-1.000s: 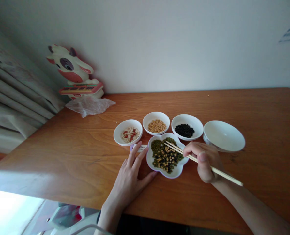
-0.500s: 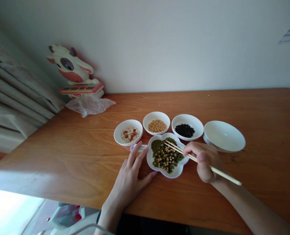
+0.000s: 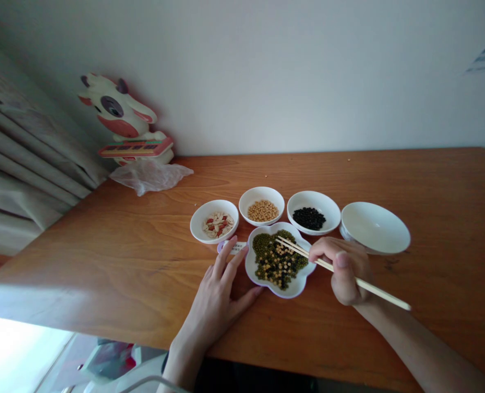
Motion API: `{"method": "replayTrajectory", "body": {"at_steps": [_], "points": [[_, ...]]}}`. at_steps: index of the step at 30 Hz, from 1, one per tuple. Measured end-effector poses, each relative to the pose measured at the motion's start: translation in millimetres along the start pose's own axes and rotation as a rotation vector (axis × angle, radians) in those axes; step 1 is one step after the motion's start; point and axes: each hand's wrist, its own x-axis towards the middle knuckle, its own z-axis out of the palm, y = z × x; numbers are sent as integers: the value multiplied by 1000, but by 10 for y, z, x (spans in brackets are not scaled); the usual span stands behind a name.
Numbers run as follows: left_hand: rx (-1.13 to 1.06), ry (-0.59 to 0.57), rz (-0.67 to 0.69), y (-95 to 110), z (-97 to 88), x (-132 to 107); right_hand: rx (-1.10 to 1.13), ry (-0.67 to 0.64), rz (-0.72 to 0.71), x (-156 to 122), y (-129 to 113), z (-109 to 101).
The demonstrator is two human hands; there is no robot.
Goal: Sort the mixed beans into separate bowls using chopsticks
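Note:
A white flower-shaped dish (image 3: pixel 295 288) of mixed green, black and yellow beans sits in front of me on the wooden table (image 3: pixel 123 256). My right hand (image 3: pixel 342 267) is closed on a pair of wooden chopsticks (image 3: pixel 373 288), whose tips reach over the beans at the dish's far side. My left hand (image 3: pixel 221 289) lies flat on the table, fingers spread, touching the dish's left rim. Behind the dish stand three small white bowls: one with pale seeds and red bits (image 3: pixel 214 221), one with yellow beans (image 3: pixel 262 206), one with black beans (image 3: pixel 313 212).
An empty white bowl (image 3: pixel 375 227) stands at the right of the row. A small white label (image 3: pixel 236 246) lies by my left fingertips. A cow-shaped toy (image 3: pixel 123 123) and a crumpled plastic bag (image 3: pixel 150 176) sit at the back left by a curtain (image 3: pixel 25 158).
My right hand has shifted slightly and the chopsticks' rear end has dipped a little. The left hand and the bowls have not moved.

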Motion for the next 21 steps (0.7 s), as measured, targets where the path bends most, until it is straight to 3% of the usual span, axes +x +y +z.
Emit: {"method": "replayTrajectory", "body": {"at_steps": [7, 14, 21], "points": [[-2, 3, -2, 1, -9, 17, -100, 100, -203, 26, -19, -159], [10, -2, -16, -13, 0, 0, -369, 406, -376, 90, 77, -363], [10, 9, -6, -10, 4, -2, -410, 336, -350, 69, 122, -405]]}}
